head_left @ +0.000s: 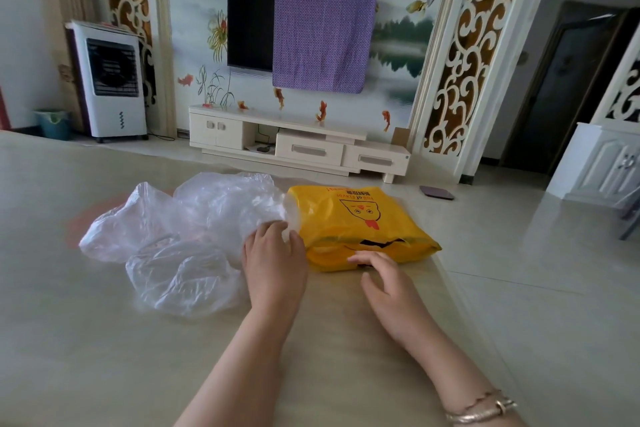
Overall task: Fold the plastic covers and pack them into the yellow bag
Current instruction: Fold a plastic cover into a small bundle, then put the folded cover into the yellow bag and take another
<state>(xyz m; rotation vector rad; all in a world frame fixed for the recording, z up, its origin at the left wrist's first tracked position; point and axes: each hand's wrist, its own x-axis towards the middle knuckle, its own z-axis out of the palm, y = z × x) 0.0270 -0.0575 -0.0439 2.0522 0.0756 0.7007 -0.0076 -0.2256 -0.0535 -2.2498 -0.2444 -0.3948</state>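
Far left, against the wall: a white air cooler (110, 80), with a teal bin (53, 123) beside it. Beige counter (104, 340) fills the foreground. On it, left of centre, a loose heap of clear plastic covers (180, 239), crumpled and unfolded, spreading from the left toward the middle. Left hand (273, 253) sits at the heap's right edge, fingers curled into the clear film, gripping a bunch of it. Just right, touching that film, the yellow bag (360, 222) lies flat on the counter, its dark cut-out handle slot facing the person. Right hand (384, 279) rests at the bag's near edge, fingers straight and spread, tips touching the yellow plastic; bracelets (485, 407) on that wrist. Behind: wall-mounted TV (251, 22) half draped with a purple cloth (322, 40).
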